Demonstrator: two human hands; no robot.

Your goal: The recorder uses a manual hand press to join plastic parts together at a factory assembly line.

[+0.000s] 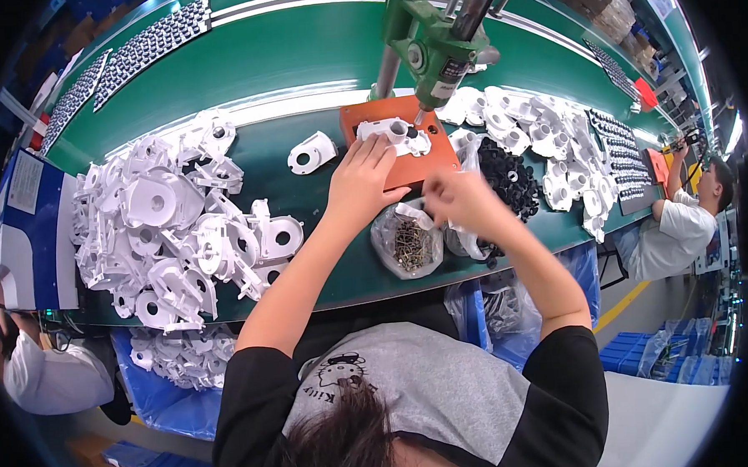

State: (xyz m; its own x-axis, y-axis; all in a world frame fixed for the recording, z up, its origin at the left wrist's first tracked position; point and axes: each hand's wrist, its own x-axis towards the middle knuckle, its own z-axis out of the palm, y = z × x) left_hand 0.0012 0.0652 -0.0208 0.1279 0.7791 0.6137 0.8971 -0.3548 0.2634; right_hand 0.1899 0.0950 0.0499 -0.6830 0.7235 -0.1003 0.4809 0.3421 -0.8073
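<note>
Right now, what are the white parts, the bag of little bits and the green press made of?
White parts: probably plastic, smooth with a soft shine.
Bag: looks like thin, clear plastic, because it crinkles and the bits show through.
Press: likely metal; the green looks like paint, and its bare post shines grey.

Right-hand fingers [438, 199] are blurred, the green press [444, 63] cut off above

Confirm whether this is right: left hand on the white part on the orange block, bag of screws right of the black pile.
Wrong side: the head view shows the bag of screws left of the black pile. The left hand is on the white part on the orange block.
</note>
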